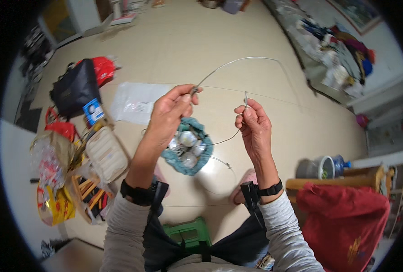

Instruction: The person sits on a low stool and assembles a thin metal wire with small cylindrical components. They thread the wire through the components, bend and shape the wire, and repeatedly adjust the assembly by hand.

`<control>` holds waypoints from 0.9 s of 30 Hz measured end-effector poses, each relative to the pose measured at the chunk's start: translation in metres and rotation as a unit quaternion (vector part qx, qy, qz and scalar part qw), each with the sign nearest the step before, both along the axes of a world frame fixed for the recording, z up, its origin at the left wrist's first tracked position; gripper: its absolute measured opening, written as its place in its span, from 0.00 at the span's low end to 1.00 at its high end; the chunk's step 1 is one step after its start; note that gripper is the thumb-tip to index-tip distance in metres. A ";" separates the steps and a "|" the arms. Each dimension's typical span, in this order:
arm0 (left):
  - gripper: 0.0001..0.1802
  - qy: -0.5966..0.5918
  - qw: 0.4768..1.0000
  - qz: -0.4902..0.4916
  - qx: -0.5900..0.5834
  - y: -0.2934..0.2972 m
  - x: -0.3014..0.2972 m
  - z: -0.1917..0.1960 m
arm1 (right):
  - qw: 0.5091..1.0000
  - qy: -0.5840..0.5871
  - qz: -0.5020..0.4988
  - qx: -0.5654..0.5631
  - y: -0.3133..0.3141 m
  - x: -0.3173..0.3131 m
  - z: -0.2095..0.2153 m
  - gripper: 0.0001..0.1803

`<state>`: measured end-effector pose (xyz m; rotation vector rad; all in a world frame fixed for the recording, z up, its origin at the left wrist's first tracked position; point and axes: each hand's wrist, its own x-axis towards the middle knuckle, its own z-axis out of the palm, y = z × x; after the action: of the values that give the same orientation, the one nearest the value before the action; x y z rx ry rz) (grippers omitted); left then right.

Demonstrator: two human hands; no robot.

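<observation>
Left grip [171, 108] pinched on wire [246, 57]; right grip [255, 121] likewise.

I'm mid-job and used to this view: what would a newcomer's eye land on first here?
Probably the thin silvery wire arching up and rightward from the left hand, with the right hand also pinching wire. Below and between them, a teal cloth container on the floor holds pale, shiny round things. The big red cloth at lower right stands out too.
</observation>
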<state>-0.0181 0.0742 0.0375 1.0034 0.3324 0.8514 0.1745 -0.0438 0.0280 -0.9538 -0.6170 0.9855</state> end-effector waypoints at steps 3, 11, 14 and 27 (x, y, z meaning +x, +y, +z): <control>0.16 -0.001 0.999 -0.046 0.003 -0.020 0.019 0.005 | 1.000 -0.001 -0.002 0.022 -0.042 0.010 0.041 0.15; 0.16 0.088 0.987 -0.128 0.045 -0.045 0.053 -0.005 | 0.985 0.167 -0.020 0.045 -0.079 0.059 0.018 0.11; 0.17 0.139 0.974 -0.166 0.064 -0.049 0.060 -0.004 | 0.975 0.206 0.000 0.086 -0.082 0.075 0.012 0.11; 0.19 0.240 0.917 -0.165 0.274 -0.058 0.081 -0.018 | 0.989 0.114 0.067 0.070 -0.096 0.088 0.016 0.13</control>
<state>0.0629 0.0158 0.0195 1.7475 0.3299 0.3776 0.2624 -0.1395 0.0439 -0.6697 -0.5549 1.1369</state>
